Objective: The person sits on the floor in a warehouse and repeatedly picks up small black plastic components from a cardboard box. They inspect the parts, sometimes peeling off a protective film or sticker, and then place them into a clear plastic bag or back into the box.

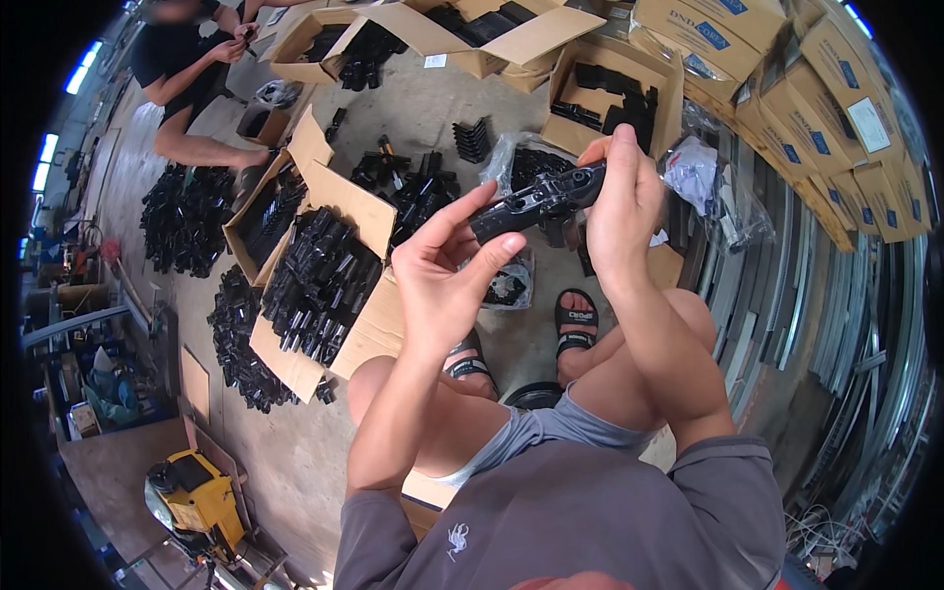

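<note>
Up in front of me is an elongated black part with small metal fittings along it, its kind unclear. My left hand grips its left end between thumb and fingers. Around the other end my right hand is closed, the fingertips partly hidden. Below the part lies a clear plastic bag with small dark pieces. Beyond it stands an open carton with black parts, and another plastic bag lies near it.
To the left, an open carton overflows with black parts, with more piles around it. A co-worker sits at the far left, holding something small. Stacked cartons and long metal profiles line the right. A yellow machine stands lower left.
</note>
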The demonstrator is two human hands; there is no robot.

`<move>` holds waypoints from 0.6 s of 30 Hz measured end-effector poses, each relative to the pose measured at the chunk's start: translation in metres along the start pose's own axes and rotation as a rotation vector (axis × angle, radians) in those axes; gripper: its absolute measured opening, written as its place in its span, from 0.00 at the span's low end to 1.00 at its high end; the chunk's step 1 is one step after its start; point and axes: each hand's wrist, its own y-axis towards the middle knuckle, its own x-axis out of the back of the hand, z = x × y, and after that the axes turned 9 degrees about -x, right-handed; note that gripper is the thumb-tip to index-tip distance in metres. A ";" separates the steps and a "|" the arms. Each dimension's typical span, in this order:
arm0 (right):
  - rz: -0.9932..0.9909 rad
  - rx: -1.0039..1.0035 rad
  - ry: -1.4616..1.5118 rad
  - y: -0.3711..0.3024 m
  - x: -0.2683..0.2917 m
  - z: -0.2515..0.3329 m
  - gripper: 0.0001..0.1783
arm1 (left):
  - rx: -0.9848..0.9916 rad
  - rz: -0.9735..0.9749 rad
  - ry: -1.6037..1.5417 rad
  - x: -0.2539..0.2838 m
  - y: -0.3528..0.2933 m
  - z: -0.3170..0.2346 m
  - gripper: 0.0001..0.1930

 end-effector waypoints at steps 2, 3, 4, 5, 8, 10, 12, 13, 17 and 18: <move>0.035 -0.070 0.026 -0.003 -0.002 -0.001 0.29 | -0.012 -0.052 -0.037 0.000 0.004 -0.003 0.26; 0.053 -0.106 0.039 -0.004 -0.002 -0.002 0.28 | -0.014 -0.041 -0.017 0.001 0.004 -0.004 0.25; 0.071 -0.142 0.051 -0.004 -0.002 -0.003 0.28 | -0.016 -0.031 0.004 0.004 0.005 -0.005 0.25; 0.091 -0.147 0.063 -0.005 -0.002 -0.005 0.28 | -0.018 -0.021 0.025 0.008 0.006 -0.006 0.25; 0.143 -0.176 0.081 -0.007 -0.001 -0.008 0.27 | 0.019 0.045 0.063 0.019 0.009 -0.007 0.23; 0.154 -0.207 0.076 -0.009 -0.001 -0.004 0.27 | 0.049 0.085 0.060 0.025 0.011 -0.009 0.23; 0.150 -0.191 0.068 -0.010 -0.002 -0.007 0.28 | 0.069 0.122 0.042 0.030 0.013 -0.010 0.23; 0.146 -0.183 0.064 -0.011 -0.002 -0.008 0.28 | 0.082 0.125 0.022 0.029 0.013 -0.012 0.23; 0.110 -0.152 0.043 -0.014 -0.004 -0.008 0.29 | 0.108 0.172 -0.023 0.032 0.015 -0.015 0.25; 0.103 -0.172 0.078 -0.017 -0.005 -0.004 0.30 | 0.107 0.194 -0.026 0.034 0.016 -0.014 0.26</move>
